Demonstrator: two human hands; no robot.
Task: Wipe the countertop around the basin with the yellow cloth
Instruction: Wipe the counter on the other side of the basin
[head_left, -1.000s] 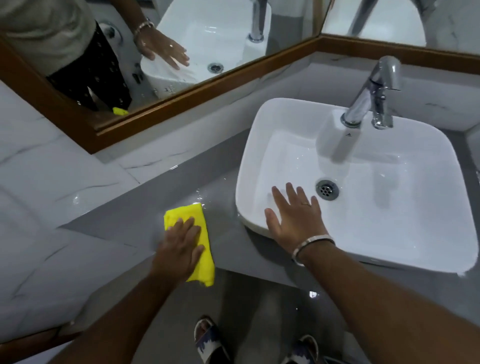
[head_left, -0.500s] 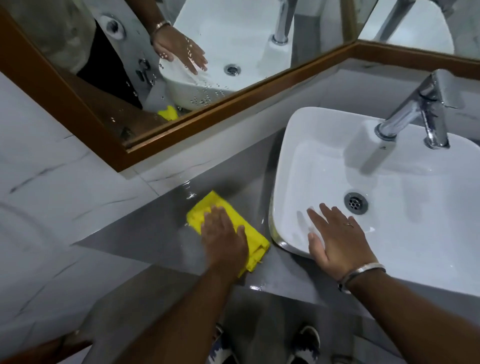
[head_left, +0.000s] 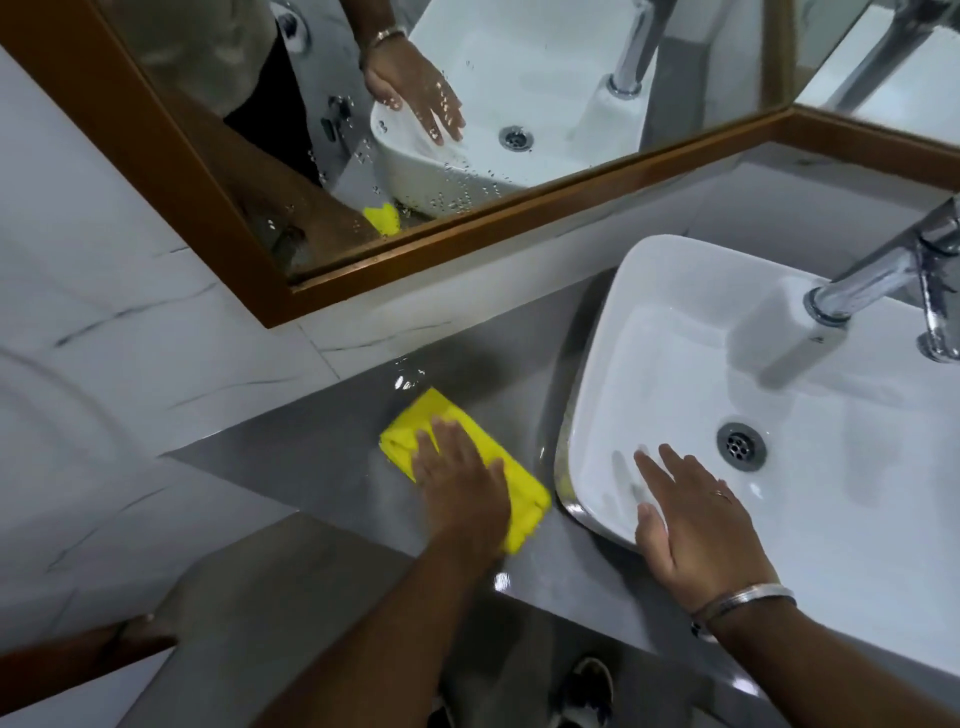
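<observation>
1. Left hand (head_left: 462, 488), flat and open, pressed the folded yellow cloth (head_left: 511, 470) onto the grey countertop (head_left: 311, 462) beside the white ceramic basin (head_left: 597, 395), farther back than a second earlier (so wiping progressed).
2. Right hand (head_left: 696, 530) stayed spread open on the basin rim.

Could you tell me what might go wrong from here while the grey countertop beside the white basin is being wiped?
1. The left hand presses flat on only part of the folded yellow cloth, so the loose edge may bunch and smear.
2. Water glistens near the wall on the grey countertop; it could be missed.
3. The right hand leans on the white ceramic basin rim, which may be slick.
</observation>
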